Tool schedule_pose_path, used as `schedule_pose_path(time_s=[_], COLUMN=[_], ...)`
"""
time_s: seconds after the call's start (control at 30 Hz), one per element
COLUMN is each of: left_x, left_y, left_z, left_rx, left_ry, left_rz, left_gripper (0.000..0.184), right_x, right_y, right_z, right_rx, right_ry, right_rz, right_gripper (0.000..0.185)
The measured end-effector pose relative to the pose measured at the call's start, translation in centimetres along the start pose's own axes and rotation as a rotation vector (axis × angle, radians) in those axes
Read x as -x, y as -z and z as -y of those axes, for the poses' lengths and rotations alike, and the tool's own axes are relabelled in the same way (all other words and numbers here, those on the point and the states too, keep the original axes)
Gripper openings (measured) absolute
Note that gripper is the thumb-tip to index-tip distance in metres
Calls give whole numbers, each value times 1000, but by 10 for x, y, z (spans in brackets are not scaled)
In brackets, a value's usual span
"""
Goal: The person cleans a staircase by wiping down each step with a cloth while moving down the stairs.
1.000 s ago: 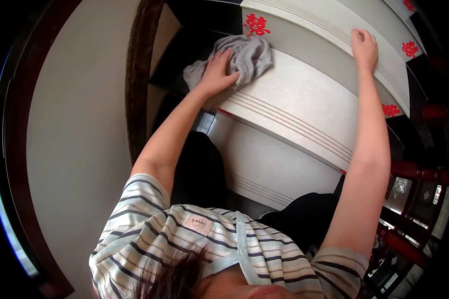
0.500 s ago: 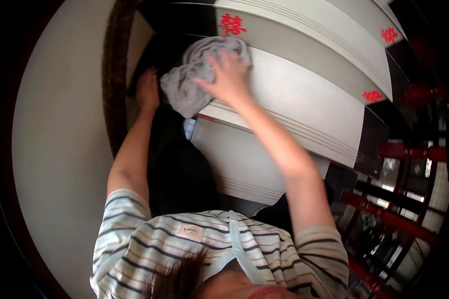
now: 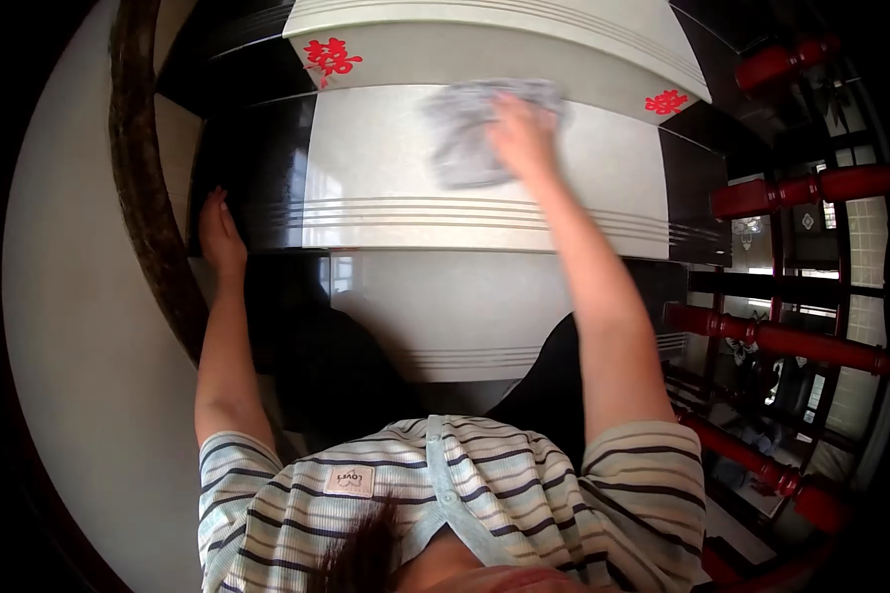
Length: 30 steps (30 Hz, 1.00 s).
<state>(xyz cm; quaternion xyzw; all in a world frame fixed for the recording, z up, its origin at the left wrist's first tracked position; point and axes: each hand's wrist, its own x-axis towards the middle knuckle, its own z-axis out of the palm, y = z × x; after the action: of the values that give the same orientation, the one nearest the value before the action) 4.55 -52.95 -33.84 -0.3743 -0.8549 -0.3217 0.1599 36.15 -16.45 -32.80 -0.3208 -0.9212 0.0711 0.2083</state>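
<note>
A grey cloth (image 3: 465,138), blurred by motion, lies spread on the pale stair tread (image 3: 376,163), right of its middle. My right hand (image 3: 522,138) is on top of the cloth's right part, pressing it flat; its fingers are smeared by motion. Over at the left end of the same step, my left hand (image 3: 222,229) rests on the dark edge tile (image 3: 257,163) beside the wall, fingers extended and holding nothing.
Red paper characters (image 3: 332,61) are stuck on the riser behind the tread, one at each end. Dark red balusters (image 3: 781,341) line the right side. A dark curved trim (image 3: 140,178) runs along the left wall. My knees are below the step.
First my left hand left the cloth for the dark tile, and my right hand came across onto the cloth. Since then the cloth has moved right along the tread under my right hand.
</note>
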Motion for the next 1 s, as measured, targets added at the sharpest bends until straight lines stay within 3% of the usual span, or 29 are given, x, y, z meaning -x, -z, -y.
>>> schedule_pose_path(time_s=[0.13, 0.2, 0.23, 0.3, 0.33, 0.37, 0.4, 0.5, 0.6, 0.73, 0.77, 0.8, 0.87, 0.9, 0.93, 1.0], left_x=[-2, -2, -1, -2, -2, -3, -3, -3, -5, -5, -4, -6, -3, -4, -4, -3], left_y=[0, -4, -5, -2, -1, -2, -2, -1, -1, 0, 0, 1, 2, 3, 3, 1], left_z=[0, 5, 7, 4, 2, 1, 3, 3, 5, 1, 2, 4, 1, -1, -2, -1], left_rx=[-49, -14, 16, -8, -34, -19, -22, 9, 25, 26, 26, 22, 18, 14, 11, -2], left_ry=[-36, -21, -18, -13, -10, -30, -21, -32, -52, 15, 21, -26, -61, -61, -61, -49], left_rz=[-6, -14, -14, 2, 13, 23, 21, 27, 34, 63, 74, 61, 57, 50, 38, 35], left_gripper=[29, 28, 28, 29, 29, 29, 29, 29, 29, 30, 30, 30, 31, 30, 30, 31], right_x=[58, 70, 66, 57, 48, 44, 36, 43, 66, 88, 96, 110, 144, 160, 178, 182], right_y=[48, 83, 79, 56, 51, 23, 20, 8, -5, 58, 71, 70, 82, 100, 108, 127], right_z=[-196, -211, -211, -209, -161, -121, -57, 96, 155, 84, 48, 7, -99, -142, -188, -192], right_rx=[219, 356, 362, 455, 417, 433, 449, -13, -279, -67, -36, 48, 282, 204, 385, 425], right_ry=[-468, -812, -814, -669, -523, -359, -148, 137, 296, 215, 116, -119, -274, -425, -446, -690], right_rz=[-154, -125, -121, -22, 17, -130, -64, -84, -48, 81, 124, -4, -92, -121, -72, -200], right_gripper=[50, 49, 49, 46, 44, 42, 41, 39, 41, 39, 42, 45, 47, 45, 43, 41])
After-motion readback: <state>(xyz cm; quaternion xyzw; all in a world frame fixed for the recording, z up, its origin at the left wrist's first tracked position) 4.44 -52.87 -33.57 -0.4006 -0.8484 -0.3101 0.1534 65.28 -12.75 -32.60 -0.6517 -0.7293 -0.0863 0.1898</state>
